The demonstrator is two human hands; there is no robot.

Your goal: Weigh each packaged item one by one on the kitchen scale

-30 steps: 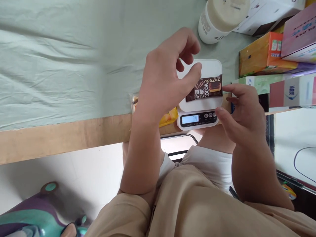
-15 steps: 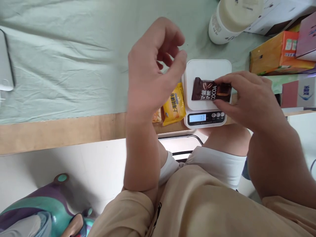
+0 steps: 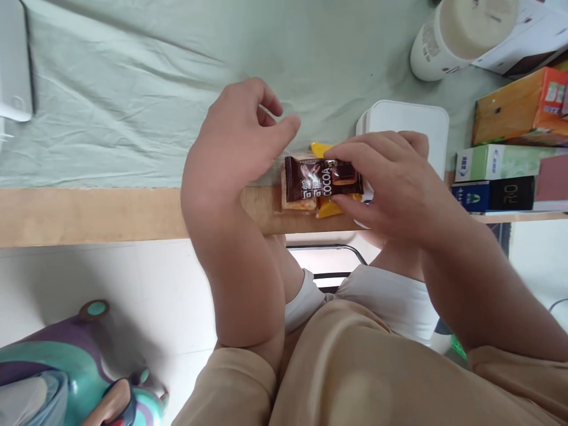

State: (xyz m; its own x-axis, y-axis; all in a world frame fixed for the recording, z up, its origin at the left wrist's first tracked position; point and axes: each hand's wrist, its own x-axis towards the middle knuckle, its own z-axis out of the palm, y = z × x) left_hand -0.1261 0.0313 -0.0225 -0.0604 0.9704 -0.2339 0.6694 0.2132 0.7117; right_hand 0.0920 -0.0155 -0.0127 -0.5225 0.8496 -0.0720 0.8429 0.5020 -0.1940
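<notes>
My right hand (image 3: 390,177) grips a dark brown COCOA snack packet (image 3: 309,177) by its right end, thumb below and fingers above. The packet is over a yellow soap packet (image 3: 325,208) and a clear-wrapped snack (image 3: 298,205), partly covering both. Whether it touches them I cannot tell. To the left, my left hand (image 3: 242,133) hovers near the table's front edge, fingers loosely curled and thumb apart, with nothing in it. The white kitchen scale (image 3: 415,112) stands behind my right hand, which hides its display and most of its front.
A white lidded cup (image 3: 437,50) stands behind the scale. An orange box (image 3: 506,112), a green box (image 3: 501,163) and a dark blue box (image 3: 470,196) are at the right. A grey device (image 3: 15,59) lies far left on the green cloth (image 3: 133,89).
The COCOA packet has come off the scale and moved left with my right hand, over the soap packet. My left hand has shifted left, away from the scale. The view has turned slightly.
</notes>
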